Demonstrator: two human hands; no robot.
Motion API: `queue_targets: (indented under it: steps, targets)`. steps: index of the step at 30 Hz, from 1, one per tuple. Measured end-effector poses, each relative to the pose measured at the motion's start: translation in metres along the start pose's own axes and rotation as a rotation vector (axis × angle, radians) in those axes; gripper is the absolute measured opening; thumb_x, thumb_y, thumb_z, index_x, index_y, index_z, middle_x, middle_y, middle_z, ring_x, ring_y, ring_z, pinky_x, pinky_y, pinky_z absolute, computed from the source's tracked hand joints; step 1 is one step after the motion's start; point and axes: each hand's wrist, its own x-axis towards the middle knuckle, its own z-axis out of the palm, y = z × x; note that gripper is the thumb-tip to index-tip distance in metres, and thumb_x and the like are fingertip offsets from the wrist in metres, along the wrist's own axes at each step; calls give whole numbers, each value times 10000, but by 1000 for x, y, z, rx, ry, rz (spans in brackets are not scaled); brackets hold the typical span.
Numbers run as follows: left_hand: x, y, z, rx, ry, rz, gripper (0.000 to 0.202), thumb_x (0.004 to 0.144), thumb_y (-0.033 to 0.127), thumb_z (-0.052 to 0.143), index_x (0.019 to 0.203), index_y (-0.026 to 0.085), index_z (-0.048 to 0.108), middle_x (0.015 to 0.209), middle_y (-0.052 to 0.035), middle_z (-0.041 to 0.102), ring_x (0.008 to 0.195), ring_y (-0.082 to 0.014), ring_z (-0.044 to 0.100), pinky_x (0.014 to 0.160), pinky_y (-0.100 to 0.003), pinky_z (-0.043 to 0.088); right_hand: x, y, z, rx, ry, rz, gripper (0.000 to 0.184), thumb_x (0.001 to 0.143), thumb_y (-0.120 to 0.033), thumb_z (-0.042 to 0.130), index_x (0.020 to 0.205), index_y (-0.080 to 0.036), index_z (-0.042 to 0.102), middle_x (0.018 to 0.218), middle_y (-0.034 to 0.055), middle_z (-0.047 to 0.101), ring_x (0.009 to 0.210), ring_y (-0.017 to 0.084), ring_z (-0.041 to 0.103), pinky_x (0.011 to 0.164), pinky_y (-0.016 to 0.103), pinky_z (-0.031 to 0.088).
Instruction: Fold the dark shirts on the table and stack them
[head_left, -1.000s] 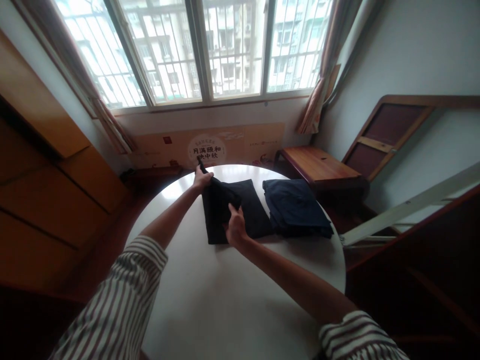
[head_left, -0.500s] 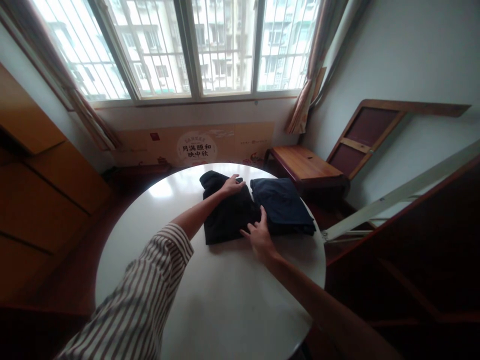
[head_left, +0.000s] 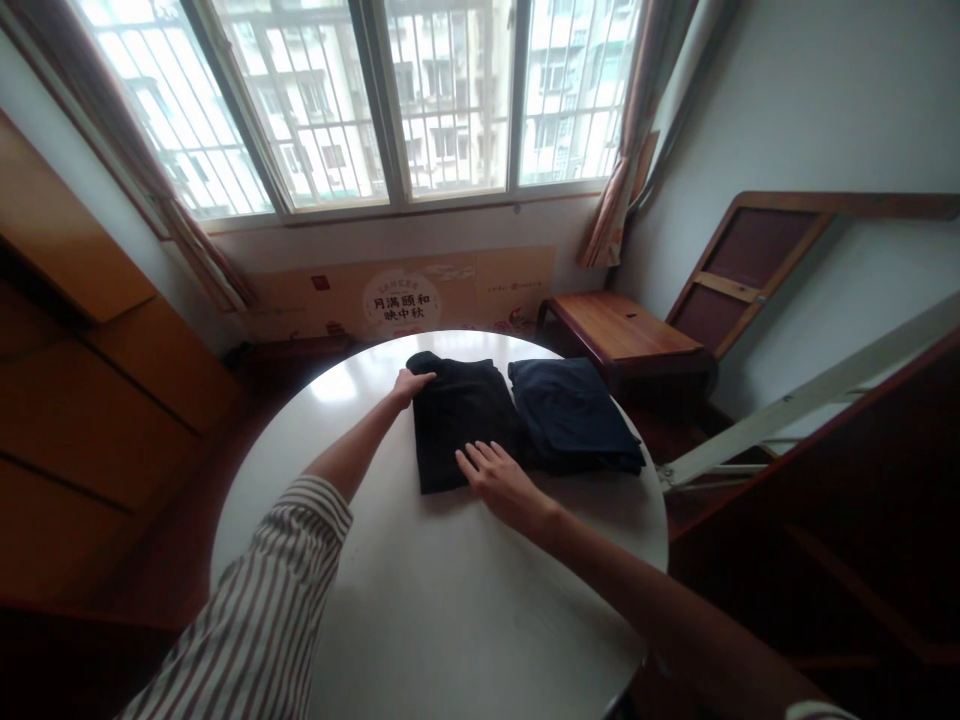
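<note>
A folded black garment (head_left: 461,415) lies on the round white table (head_left: 405,620); its exact kind does not show. At its far left corner, where a bit of cloth sticks out, my left hand (head_left: 411,386) is closed on the edge, thumb on top. My right hand (head_left: 506,485) rests open at the near edge of the black cloth, fingers stretched forward over it. Right beside this garment lies a folded dark navy garment (head_left: 577,410), untouched by either hand.
Beyond the table stand a low wooden table (head_left: 622,330) and a leaning wooden panel (head_left: 757,260). A pale metal bar (head_left: 780,410) runs close to the table's right edge. Wooden cabinets (head_left: 75,400) line the left, and a barred window (head_left: 450,100) is ahead.
My left hand has moved left from the top of the black garment to its far left corner and closed there. My right hand has shifted left and nearer, its fingers now flatter on the cloth.
</note>
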Motion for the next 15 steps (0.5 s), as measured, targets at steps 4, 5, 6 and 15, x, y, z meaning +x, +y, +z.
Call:
queue_targets:
  steps: [4, 5, 6, 15]
  targets:
    - [-4, -2, -8, -29, 43, 0, 422, 643, 264, 837, 984, 102, 646, 832, -114, 701, 893, -290, 675, 703, -326, 514, 4, -13, -2, -79, -63, -82, 327, 883, -12, 462, 1156, -18, 642, 1021, 206, 687, 924, 277, 643, 773, 362, 535]
    - [-8, -4, -15, -37, 43, 1, 422, 634, 245, 838, 982, 105, 645, 835, -105, 701, 881, -281, 676, 706, -320, 520, 0, -22, -2, -84, -54, -109, 322, 889, -17, 463, 1161, -18, 635, 1000, 195, 685, 903, 272, 638, 742, 351, 532]
    - [-13, -9, -24, -44, 42, 2, 440, 621, 227, 843, 992, 106, 639, 847, -99, 701, 875, -273, 677, 710, -315, 526, -5, -33, -1, -85, -36, -145, 323, 899, -27, 462, 1180, -18, 622, 1007, 192, 681, 908, 270, 633, 732, 345, 529]
    - [-55, -58, -100, -34, -110, -47, 695, 695, 422, 824, 1264, 132, 548, 907, -93, 695, 782, -213, 677, 661, -290, 537, -35, -65, -30, 325, 134, 132, 292, 1008, -321, 426, 958, -166, 668, 942, 115, 654, 874, 229, 614, 798, 336, 502]
